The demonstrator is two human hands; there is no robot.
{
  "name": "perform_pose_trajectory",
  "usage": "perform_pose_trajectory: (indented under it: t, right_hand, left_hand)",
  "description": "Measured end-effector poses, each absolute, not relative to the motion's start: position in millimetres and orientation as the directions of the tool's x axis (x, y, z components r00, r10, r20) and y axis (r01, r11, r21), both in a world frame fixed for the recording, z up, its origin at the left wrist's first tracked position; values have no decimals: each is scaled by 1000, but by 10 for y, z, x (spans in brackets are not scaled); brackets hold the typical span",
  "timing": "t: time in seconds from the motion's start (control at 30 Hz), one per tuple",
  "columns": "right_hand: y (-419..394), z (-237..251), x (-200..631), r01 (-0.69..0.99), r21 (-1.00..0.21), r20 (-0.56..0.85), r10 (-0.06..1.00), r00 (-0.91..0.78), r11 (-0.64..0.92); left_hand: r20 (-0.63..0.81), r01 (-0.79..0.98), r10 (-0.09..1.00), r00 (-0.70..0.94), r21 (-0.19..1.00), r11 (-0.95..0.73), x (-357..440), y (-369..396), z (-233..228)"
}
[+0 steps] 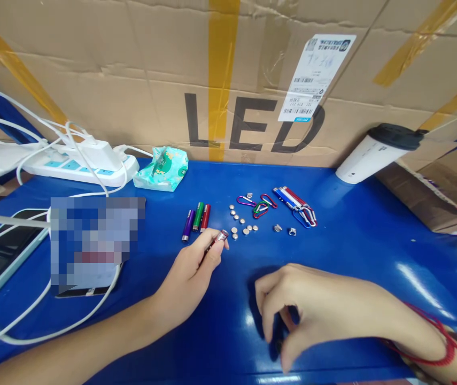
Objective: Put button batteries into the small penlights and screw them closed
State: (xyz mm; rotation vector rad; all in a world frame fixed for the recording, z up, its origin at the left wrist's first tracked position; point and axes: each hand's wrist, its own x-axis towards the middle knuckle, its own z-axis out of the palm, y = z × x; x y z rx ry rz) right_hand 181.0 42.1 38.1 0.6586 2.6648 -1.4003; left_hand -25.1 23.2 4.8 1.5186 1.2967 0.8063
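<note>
My left hand (190, 267) pinches a small red torch barrel (217, 240) just above the desk (372, 240), beside the loose button cells (242, 222). My right hand (296, 305) curls over something hidden; that grip I cannot tell. Three barrels (196, 219) lie unassembled, while finished ones with carabiners (296, 206) lie beyond.
</note>
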Motion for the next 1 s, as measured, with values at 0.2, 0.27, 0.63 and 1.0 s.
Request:
perform_pose_trajectory:
  t: [0.2, 0.27, 0.63, 1.0]
  right_hand:
    - [574, 282, 1784, 527, -628, -73, 630, -773, 573]
    - [615, 230, 1790, 571, -546, 43, 701, -712, 613]
    - [669, 75, 1797, 607, -522, 159, 768, -620, 598]
    - [533, 148, 1731, 456, -519, 484, 688, -541, 723]
  left_hand:
    - [-112, 366, 967, 228, 930, 22, -252, 195, 64]
    - [-125, 393, 964, 234, 919, 24, -248, 181, 79]
    - [-152, 383, 947, 284, 923, 33, -227, 144, 117]
    - [-73, 386, 950, 303, 921, -53, -233, 161, 73]
